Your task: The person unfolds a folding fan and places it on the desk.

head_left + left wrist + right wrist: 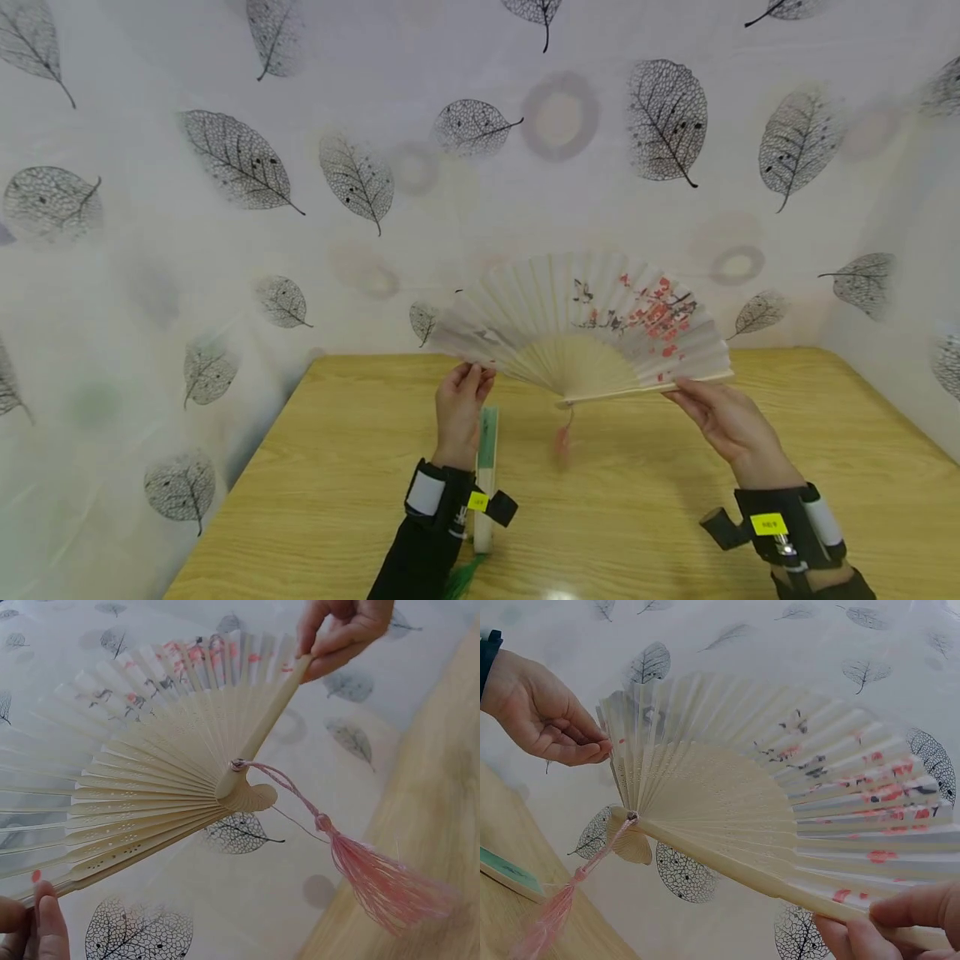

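Note:
A folding fan (592, 333) is spread wide above the table, its pale cloth printed with red blossoms and dark branches. My left hand (461, 408) pinches the outer rib at the fan's left end. At the other end, my right hand (727, 425) grips the right outer rib between thumb and fingers. The bare ribs meet at a pivot, where a pink tassel (382, 877) hangs down on a cord. In the right wrist view the left fingertips (592, 746) show close on the fan's edge.
On the wooden table (360, 433) lies a second, folded fan (487, 450) with a green upper part and a green tassel (465, 575), partly behind my left forearm. A white cloth (150, 292) with leaf prints hangs behind and beside the table.

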Demonstrator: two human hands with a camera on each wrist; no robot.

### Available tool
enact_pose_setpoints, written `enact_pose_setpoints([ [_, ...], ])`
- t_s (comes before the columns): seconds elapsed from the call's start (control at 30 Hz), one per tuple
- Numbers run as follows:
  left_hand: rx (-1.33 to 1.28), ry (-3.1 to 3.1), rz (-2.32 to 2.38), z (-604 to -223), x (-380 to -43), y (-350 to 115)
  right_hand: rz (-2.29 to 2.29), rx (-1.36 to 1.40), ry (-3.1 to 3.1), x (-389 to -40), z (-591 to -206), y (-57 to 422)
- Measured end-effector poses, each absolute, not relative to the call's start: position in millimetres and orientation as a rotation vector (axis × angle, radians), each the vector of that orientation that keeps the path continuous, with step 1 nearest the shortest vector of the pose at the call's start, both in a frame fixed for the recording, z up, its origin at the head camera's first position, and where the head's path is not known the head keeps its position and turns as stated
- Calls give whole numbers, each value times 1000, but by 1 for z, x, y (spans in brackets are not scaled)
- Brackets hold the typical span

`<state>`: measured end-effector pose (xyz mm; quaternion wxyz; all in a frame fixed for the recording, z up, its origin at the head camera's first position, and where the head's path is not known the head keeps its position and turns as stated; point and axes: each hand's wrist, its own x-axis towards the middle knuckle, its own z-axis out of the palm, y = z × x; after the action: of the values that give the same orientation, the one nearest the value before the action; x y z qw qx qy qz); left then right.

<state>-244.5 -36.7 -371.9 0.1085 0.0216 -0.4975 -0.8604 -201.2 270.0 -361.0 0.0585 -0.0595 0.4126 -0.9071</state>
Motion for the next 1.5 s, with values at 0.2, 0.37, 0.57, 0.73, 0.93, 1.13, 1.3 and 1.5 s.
enact_pose_setpoints([
  [0.2, 89, -1411, -2555, -374, -247, -36, -2771, -125, 1179, -204, -362, 269],
  [0.37, 126, -1322, -2604, -375, -247, -35, -2798, -35, 1009, -206, -362, 268],
  [0.57, 111, -1257, -2609, -377, -248, -31, -2858, 68, 915, -205, -362, 268],
  [0.73, 47, -1293, -2558, -379, -248, -29, -2933, 61, 902, -203, -360, 268],
  [0.93, 119, -1375, -2548, -377, -246, -28, -2934, 69, 957, -200, -356, 270],
  [1.13, 235, -1444, -2541, -382, -245, -23, -2884, 131, 1053, -196, -363, 274],
  [1.3, 245, -1587, -2612, -396, -245, -22, -2819, 298, 1113, -195, -379, 283],
  [1.5, 228, -1969, -2541, -414, -247, -30, -2689, 454, 1237, -196, -402, 293],
])
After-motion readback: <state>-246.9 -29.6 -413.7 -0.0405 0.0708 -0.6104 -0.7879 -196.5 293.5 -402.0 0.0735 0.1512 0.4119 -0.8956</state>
